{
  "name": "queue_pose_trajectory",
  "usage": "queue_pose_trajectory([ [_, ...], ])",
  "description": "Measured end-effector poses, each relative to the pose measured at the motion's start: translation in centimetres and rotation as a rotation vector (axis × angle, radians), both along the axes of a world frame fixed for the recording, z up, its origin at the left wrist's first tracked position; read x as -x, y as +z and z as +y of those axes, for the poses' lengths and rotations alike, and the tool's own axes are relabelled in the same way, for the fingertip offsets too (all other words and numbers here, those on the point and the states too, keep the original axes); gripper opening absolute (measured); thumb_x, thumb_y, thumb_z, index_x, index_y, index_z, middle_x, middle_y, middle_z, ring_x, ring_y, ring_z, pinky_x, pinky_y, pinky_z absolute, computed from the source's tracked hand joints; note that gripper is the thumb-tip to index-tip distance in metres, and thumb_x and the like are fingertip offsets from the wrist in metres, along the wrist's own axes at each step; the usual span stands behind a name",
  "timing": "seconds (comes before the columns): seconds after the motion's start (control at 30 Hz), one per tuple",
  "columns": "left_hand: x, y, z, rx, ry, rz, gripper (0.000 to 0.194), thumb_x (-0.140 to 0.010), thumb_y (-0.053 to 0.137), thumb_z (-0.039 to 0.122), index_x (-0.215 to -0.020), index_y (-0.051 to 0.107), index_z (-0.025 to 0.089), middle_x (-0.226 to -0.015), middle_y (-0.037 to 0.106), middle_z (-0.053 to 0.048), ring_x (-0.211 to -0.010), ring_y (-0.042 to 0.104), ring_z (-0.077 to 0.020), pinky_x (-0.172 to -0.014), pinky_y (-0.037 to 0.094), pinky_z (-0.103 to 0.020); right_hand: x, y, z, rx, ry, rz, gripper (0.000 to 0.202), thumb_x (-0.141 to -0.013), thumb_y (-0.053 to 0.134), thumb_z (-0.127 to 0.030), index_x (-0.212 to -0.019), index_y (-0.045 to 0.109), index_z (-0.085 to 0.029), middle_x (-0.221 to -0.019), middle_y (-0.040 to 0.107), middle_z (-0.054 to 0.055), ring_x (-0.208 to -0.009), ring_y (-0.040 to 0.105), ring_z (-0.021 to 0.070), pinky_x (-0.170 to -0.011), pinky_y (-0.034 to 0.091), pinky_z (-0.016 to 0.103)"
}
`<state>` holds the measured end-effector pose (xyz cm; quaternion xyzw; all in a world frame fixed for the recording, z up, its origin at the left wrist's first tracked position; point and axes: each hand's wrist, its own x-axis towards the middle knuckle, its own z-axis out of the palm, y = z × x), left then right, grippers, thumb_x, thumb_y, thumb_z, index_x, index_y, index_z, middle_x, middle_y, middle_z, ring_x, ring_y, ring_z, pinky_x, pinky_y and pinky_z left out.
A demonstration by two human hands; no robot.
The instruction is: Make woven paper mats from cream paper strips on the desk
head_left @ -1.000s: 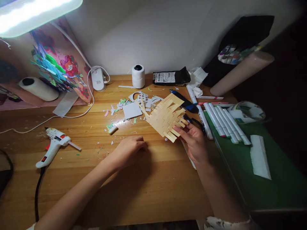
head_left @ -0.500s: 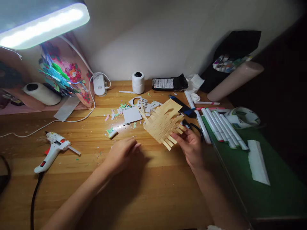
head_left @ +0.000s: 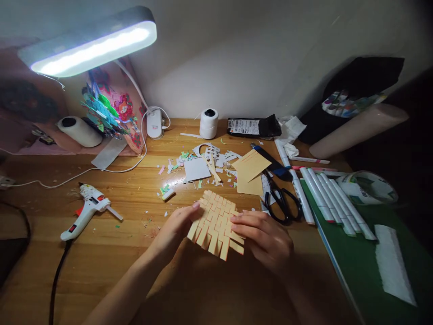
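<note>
A small mat woven from tan paper strips (head_left: 216,219) is held above the wooden desk, its loose strip ends fanning out toward me. My left hand (head_left: 179,230) grips its left edge, thumb on top. On the right edge, my right hand (head_left: 265,234) is closed with fingers over the upper face; its thumb is hidden beneath. Just beyond lie tan paper pieces (head_left: 252,169), black-handled scissors (head_left: 282,201), and a white card square (head_left: 197,169) among colourful paper scraps. An eraser (head_left: 168,195) rests left of them.
A white glue gun (head_left: 88,210) with a black cord lies at left. Several white markers (head_left: 333,201) and a tape roll (head_left: 367,187) are on the green mat (head_left: 358,262) at right. A thread spool (head_left: 209,124) and black package (head_left: 253,126) stand by the wall. A lamp (head_left: 94,45) hangs upper left.
The woven mat has come nearer to me and turned, exposing tan paper pieces and the scissors. My left hand has taken hold of its left edge. The view has shifted slightly left.
</note>
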<state>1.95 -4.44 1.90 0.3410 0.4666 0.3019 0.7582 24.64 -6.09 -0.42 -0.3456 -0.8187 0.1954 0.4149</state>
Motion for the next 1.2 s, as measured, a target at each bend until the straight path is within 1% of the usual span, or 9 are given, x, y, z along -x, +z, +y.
queue_pose_trajectory([
  [0.13, 0.5, -0.4, -0.1, -0.020, 0.023, 0.029, 0.024, -0.083, 0.059, 0.038, -0.087, 0.070, 0.016, -0.083, 0.070, -0.004, -0.076, 0.060, -0.0140, -0.071, 0.044, -0.022, 0.2, -0.1, 0.3, 0.025, -0.123, 0.052, 0.043, -0.081, 0.050, 0.000, -0.110, 0.064, -0.028, -0.117, 0.064, 0.003, -0.109, 0.056, 0.0204, -0.095, 0.045, 0.040],
  [0.27, 0.7, -0.3, -0.4, -0.070, 0.047, -0.002, 0.023, -0.086, 0.056, 0.036, -0.084, 0.071, 0.019, -0.080, 0.069, -0.001, -0.075, 0.059, -0.0116, -0.074, 0.044, -0.021, 0.9, -0.6, 0.3, 0.329, -0.354, 0.493, 0.026, -0.088, 0.047, -0.019, -0.110, 0.059, -0.027, -0.121, 0.056, 0.005, -0.109, 0.054, 0.0209, -0.088, 0.048, 0.036],
  [0.37, 0.3, -0.3, -0.7, -0.055, 0.061, -0.026, 0.023, -0.085, 0.057, 0.034, -0.077, 0.071, 0.019, -0.076, 0.068, -0.001, -0.073, 0.059, -0.0110, -0.071, 0.044, -0.019, 1.3, -1.3, 0.4, 0.712, -0.276, 0.598, 0.031, -0.086, 0.054, -0.037, -0.114, 0.056, -0.024, -0.115, 0.061, 0.008, -0.099, 0.059, 0.0210, -0.079, 0.051, 0.032],
  [0.5, -0.4, -0.5, -0.8, -0.008, 0.039, -0.025, 0.022, -0.083, 0.059, 0.036, -0.081, 0.071, 0.017, -0.081, 0.070, -0.004, -0.076, 0.061, -0.0134, -0.072, 0.047, -0.022, 1.8, -1.5, 0.2, 1.025, -0.230, 0.551, 0.017, -0.082, 0.063, -0.035, -0.092, 0.061, -0.021, -0.088, 0.068, 0.004, -0.082, 0.063, 0.0165, -0.072, 0.051, 0.025],
  [0.6, -0.7, -1.0, -0.7, -0.051, 0.083, 0.001, 0.019, -0.076, 0.068, 0.032, -0.088, 0.068, 0.017, -0.086, 0.070, -0.004, -0.079, 0.063, -0.0137, -0.077, 0.048, -0.025, 2.2, -1.0, 0.0, 1.058, -0.242, 0.471, 0.015, -0.080, 0.066, -0.032, -0.075, 0.059, -0.019, -0.074, 0.065, 0.000, -0.072, 0.061, 0.0127, -0.065, 0.048, 0.021],
  [0.7, -0.8, -1.8, -0.7, -0.116, 0.223, 0.160, 0.020, -0.066, 0.077, 0.027, -0.077, 0.064, 0.016, -0.073, 0.066, 0.000, -0.066, 0.060, -0.0099, -0.063, 0.047, -0.019, 2.4, -0.7, -0.2, 1.107, -0.210, 0.392, 0.018, -0.079, 0.066, -0.033, -0.072, 0.057, -0.019, -0.070, 0.062, -0.001, -0.067, 0.058, 0.0120, -0.060, 0.045, 0.021],
  [0.8, -0.7, -2.2, -0.8, -0.166, 0.289, 0.309, 0.022, -0.066, 0.076, 0.030, -0.066, 0.060, 0.014, -0.062, 0.061, 0.002, -0.057, 0.055, -0.0077, -0.052, 0.042, -0.016, 2.5, -0.6, -0.4, 1.147, -0.186, 0.338, 0.019, -0.079, 0.065, -0.035, -0.074, 0.057, -0.018, -0.070, 0.060, -0.001, -0.067, 0.057, 0.0128, -0.059, 0.044, 0.022],
  [1.1, -0.3, -2.1, -1.2, -0.500, 0.148, 0.556, 0.020, -0.085, 0.057, 0.029, -0.072, 0.065, 0.016, -0.066, 0.064, 0.001, -0.062, 0.057, -0.0099, -0.057, 0.044, -0.018, 2.6, -0.3, -0.2, 1.142, -0.189, 0.303, 0.017, -0.079, 0.064, -0.033, -0.074, 0.058, -0.018, -0.071, 0.062, 0.000, -0.067, 0.058, 0.0139, -0.060, 0.045, 0.024],
  [1.2, 0.0, -2.2, -0.9, -0.590, 0.165, 0.633, 0.017, -0.086, 0.056, 0.027, -0.079, 0.067, 0.017, -0.075, 0.069, -0.001, -0.068, 0.063, -0.0116, -0.061, 0.048, -0.019, 2.6, -0.2, -0.1, 1.161, -0.180, 0.306, 0.015, -0.079, 0.064, -0.032, -0.075, 0.060, -0.018, -0.073, 0.065, 0.001, -0.068, 0.060, 0.0143, -0.060, 0.046, 0.024],
])
